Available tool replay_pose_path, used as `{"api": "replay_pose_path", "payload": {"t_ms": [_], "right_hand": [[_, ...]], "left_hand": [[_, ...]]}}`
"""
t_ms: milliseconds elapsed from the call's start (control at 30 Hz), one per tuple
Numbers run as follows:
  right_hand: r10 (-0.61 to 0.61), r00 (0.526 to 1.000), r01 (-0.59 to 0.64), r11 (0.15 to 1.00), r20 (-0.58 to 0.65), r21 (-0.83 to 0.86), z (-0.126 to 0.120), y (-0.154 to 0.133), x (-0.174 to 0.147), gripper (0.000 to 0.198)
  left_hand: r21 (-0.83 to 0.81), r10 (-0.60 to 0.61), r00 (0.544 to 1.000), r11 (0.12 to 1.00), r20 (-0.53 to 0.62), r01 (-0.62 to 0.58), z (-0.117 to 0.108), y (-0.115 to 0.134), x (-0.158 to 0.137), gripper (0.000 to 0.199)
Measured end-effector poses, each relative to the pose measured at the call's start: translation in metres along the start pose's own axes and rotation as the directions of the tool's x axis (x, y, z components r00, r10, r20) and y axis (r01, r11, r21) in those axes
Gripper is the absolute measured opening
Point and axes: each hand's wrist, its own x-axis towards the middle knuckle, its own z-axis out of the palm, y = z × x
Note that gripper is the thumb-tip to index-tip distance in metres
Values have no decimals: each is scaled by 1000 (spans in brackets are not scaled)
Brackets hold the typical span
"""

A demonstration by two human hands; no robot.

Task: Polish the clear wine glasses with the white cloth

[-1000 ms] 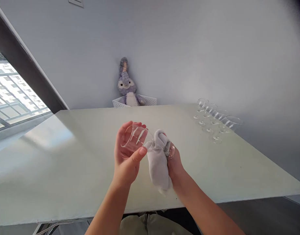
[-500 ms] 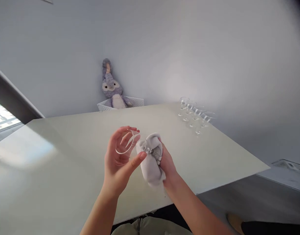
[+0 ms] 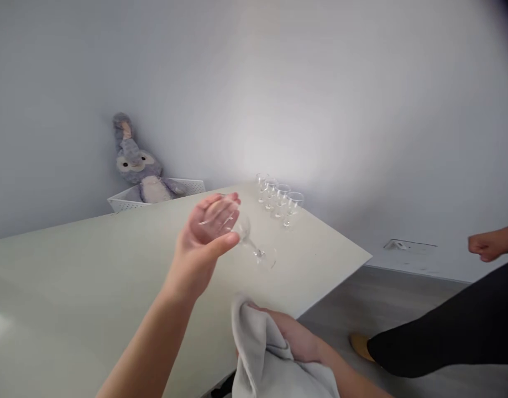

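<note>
A clear stemmed glass (image 3: 242, 226) is held by its bowl in my left hand (image 3: 206, 235), above the white table (image 3: 133, 287). It lies tilted, with its foot pointing right and down. Lower in the view, my right hand (image 3: 293, 334) grips a light grey cloth (image 3: 257, 342), which hangs down near the table's front edge. The cloth covers most of my right fingers. Glass and cloth are apart.
Several stemmed glasses (image 3: 282, 194) stand upright in a row along the table's back right edge. Behind the table, a plush toy (image 3: 152, 188) sits in a white basket (image 3: 189, 186). At the right are another person's hand (image 3: 490, 245) and dark-clothed leg (image 3: 436, 334).
My right hand has drawn the cloth away from the glass's foot, down and towards me. The left hand still holds the bowl. The view has turned right, bringing the other person in.
</note>
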Motion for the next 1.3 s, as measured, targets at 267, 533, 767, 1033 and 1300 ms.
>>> {"api": "replay_pose_path", "payload": {"t_ms": [267,533,767,1033,1300], "right_hand": [[-35,990,60,982,-139,179,-30,-3,-47,36],[-101,976,146,962,-194,232,-57,-1,-69,35],[-136,961,190,957,-241,218,-65,-4,-76,34],[-207,942,248,960,-264,131,-68,-8,-86,35],[-456,876,457,889,-155,-32,-53,-54,-85,25]], "left_hand": [[222,-210,978,954,16,201,71,-90,40,49],[360,-266,962,892,-69,273,101,-141,55,58],[357,-239,963,895,-121,267,106,-164,56,50],[427,-219,969,869,-116,248,110,-168,57,47],[475,-186,964,842,-187,255,107,-153,44,61]]}}
